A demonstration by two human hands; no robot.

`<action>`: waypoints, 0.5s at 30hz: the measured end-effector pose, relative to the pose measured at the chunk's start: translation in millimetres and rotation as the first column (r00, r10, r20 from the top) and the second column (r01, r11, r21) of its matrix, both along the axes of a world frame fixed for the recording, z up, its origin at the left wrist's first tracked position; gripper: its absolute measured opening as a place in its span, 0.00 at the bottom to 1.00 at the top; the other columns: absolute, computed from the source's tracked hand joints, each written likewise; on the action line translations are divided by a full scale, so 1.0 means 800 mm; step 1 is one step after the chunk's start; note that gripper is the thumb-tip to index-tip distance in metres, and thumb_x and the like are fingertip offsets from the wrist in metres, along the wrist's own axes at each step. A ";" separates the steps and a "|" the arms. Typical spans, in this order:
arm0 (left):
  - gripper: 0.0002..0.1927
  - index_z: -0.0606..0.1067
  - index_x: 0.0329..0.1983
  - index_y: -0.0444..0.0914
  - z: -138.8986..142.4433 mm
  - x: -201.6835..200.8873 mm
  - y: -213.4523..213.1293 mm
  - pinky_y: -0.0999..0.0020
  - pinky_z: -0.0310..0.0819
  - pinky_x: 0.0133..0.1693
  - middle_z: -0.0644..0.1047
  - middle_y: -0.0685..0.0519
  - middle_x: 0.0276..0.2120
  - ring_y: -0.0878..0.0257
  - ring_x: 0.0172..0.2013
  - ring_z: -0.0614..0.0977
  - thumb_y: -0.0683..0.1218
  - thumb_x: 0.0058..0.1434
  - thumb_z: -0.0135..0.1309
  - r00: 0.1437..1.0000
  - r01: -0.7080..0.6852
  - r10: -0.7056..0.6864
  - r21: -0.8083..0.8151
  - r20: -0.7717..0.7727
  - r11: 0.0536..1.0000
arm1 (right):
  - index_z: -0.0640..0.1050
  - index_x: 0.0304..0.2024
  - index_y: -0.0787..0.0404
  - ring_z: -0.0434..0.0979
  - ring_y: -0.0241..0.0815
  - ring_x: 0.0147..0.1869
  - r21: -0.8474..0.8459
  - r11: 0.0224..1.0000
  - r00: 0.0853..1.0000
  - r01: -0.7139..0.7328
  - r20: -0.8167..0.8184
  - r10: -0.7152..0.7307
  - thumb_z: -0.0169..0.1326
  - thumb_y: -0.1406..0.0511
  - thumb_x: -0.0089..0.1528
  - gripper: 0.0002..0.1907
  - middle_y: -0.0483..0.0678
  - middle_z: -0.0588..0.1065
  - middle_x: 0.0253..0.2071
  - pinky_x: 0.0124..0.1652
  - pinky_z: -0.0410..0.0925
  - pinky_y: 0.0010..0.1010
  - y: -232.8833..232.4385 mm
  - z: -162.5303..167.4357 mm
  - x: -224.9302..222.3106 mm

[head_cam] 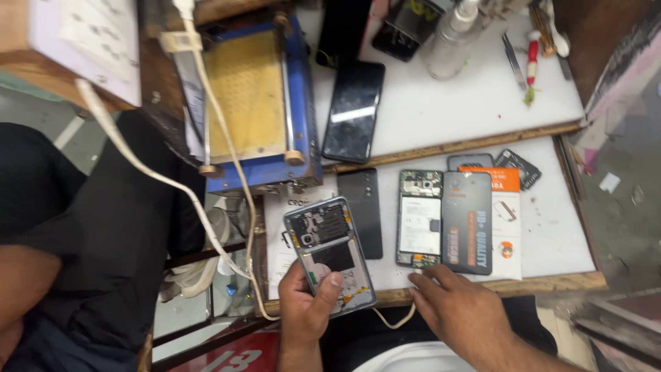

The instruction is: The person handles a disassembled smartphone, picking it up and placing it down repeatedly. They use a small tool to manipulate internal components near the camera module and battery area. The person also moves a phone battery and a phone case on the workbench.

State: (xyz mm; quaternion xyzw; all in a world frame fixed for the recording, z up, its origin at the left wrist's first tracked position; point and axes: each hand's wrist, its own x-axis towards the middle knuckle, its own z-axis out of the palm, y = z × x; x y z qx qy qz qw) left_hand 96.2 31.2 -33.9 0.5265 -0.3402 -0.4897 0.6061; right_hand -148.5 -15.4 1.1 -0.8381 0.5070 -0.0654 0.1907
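My left hand (306, 306) grips an opened phone frame (330, 251), its back cover off and its inner boards showing, tilted over the table's front edge. My right hand (458, 303) rests flat at that edge, fingertips touching a white cable (396, 318) just below a second opened phone (418, 219) with a white battery. A black battery pack (467, 222) lies beside that phone, partly on an orange and white package (507, 227). A black back cover (365, 210) lies between the two opened phones.
A blue machine with a yellow pad (251, 103) stands at the back left, white cables (206, 227) draped over it. A dark phone (354, 110), a spray bottle (451, 38), tweezers (513, 58) and small tools lie on the white table (447, 103). A person in black (76, 227) sits at the left.
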 end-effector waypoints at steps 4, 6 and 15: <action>0.13 0.77 0.45 0.32 0.004 0.000 -0.005 0.70 0.81 0.37 0.82 0.52 0.33 0.67 0.33 0.83 0.44 0.61 0.59 0.999 0.039 -0.039 0.000 -0.024 0.999 | 0.82 0.50 0.50 0.83 0.46 0.39 0.058 0.998 0.999 0.001 0.054 -0.004 0.58 0.55 0.58 0.18 0.43 0.79 0.44 0.32 0.76 0.36 -0.003 -0.004 -0.007; 0.11 0.77 0.45 0.31 0.008 -0.007 -0.008 0.71 0.80 0.37 0.80 0.52 0.31 0.68 0.32 0.81 0.43 0.63 0.58 0.995 0.103 -0.103 -0.015 -0.014 0.995 | 0.82 0.53 0.47 0.84 0.44 0.42 0.149 0.988 0.989 0.035 0.137 -0.056 0.57 0.55 0.60 0.19 0.41 0.81 0.43 0.39 0.77 0.35 -0.005 -0.011 -0.017; 0.14 0.76 0.53 0.31 0.023 -0.084 -0.015 0.71 0.78 0.44 0.81 0.53 0.40 0.70 0.40 0.80 0.43 0.67 0.55 0.871 0.482 -0.482 -0.019 -0.096 0.876 | 0.57 0.72 0.73 0.68 0.56 0.70 0.656 0.567 0.066 -0.499 0.681 -0.730 0.54 0.60 0.67 0.37 0.67 0.67 0.66 0.65 0.64 0.51 0.010 -0.054 -0.029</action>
